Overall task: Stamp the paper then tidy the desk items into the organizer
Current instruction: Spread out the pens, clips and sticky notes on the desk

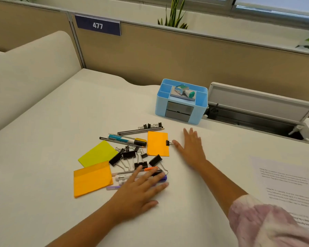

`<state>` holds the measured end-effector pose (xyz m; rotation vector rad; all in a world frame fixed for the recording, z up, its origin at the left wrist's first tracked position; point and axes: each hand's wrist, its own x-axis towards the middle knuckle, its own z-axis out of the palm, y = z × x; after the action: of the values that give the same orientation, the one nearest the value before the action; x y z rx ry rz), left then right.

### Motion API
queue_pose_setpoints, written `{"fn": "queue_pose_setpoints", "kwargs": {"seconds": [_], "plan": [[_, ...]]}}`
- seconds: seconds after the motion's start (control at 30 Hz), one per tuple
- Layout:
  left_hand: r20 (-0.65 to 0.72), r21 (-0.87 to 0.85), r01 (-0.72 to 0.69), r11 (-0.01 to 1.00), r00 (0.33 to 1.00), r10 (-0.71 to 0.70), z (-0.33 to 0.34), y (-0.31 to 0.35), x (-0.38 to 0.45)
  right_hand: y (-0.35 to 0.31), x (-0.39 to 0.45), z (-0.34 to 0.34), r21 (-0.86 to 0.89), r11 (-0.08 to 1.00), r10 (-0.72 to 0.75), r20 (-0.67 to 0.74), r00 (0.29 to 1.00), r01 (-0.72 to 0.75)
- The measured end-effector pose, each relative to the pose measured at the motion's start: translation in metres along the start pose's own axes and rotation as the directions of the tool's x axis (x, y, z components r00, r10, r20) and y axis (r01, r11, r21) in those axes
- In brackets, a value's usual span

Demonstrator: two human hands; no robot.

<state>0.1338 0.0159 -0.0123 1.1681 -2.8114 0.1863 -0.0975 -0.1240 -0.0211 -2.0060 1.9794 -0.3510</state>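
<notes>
The frame is filled by a white desk (61,113), backed by a tan partition (185,56) that carries a blue sign (97,25) reading 477 at upper left. At the right edge, a printed sheet of paper (284,184) is laid flat; whether it bears a stamp mark cannot be told. An open cable tray (260,107) is seen at right centre, and just left of it the blue organizer (181,101) is set, with a stamp (184,90) lying in its top compartment.

At lower centre the clutter is spread: an orange sticky pad (92,179), a yellow-green sticky pad (97,154) and a second orange pad (157,143) with a small clip on its right edge. Between them black binder clips (130,157) are scattered, markers (127,139) and pencils (140,130) are laid above, and pens (121,177) below.

The left hand (141,188) is laid flat over the pens, fingers straight, nothing gripped. The right hand (192,145) is pressed open-palmed on the desk just right of the clipped pad, thumb tip near the clip, nothing grasped.
</notes>
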Motion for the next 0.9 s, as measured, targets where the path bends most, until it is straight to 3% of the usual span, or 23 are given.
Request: {"fn": "queue_pose_setpoints", "kwargs": {"seconds": [0.07, 0.23, 0.33, 0.47, 0.57, 0.73, 0.9], "plan": [[-0.008, 0.028, -0.059, 0.998, 0.998, 0.059, -0.002, -0.002, 0.005, -0.018, 0.006, 0.009, -0.01, 0.998, -0.055, 0.01, 0.998, 0.056], [0.029, -0.013, 0.019, 1.0, 0.999, -0.019, 0.003, -0.002, 0.004, -0.059, 0.019, 0.028, -0.063, 0.991, -0.118, 0.046, 0.992, 0.12], [0.07, -0.034, -0.005, 0.999, 0.998, 0.008, 0.005, -0.004, 0.004, -0.073, 0.025, 0.033, -0.092, 0.986, -0.13, 0.08, 0.988, 0.138], [0.049, -0.037, -0.006, 0.999, 0.999, 0.008, 0.006, -0.006, 0.005, -0.085, 0.024, 0.033, -0.007, 0.988, -0.152, 0.125, 0.98, 0.154], [0.047, -0.046, 0.002, 0.999, 0.999, 0.0, 0.006, -0.006, 0.005, -0.079, 0.014, 0.027, 0.085, 0.976, -0.21, 0.098, 0.973, 0.202], [0.05, -0.051, 0.006, 0.999, 0.999, -0.004, 0.005, -0.006, 0.005, -0.056, -0.02, 0.018, 0.066, 0.962, -0.268, 0.035, 0.963, 0.265], [0.045, -0.047, 0.076, 0.996, 0.996, -0.074, 0.0, -0.004, 0.004, -0.024, -0.058, 0.006, 0.05, 0.976, -0.215, 0.022, 0.976, 0.214]]}}
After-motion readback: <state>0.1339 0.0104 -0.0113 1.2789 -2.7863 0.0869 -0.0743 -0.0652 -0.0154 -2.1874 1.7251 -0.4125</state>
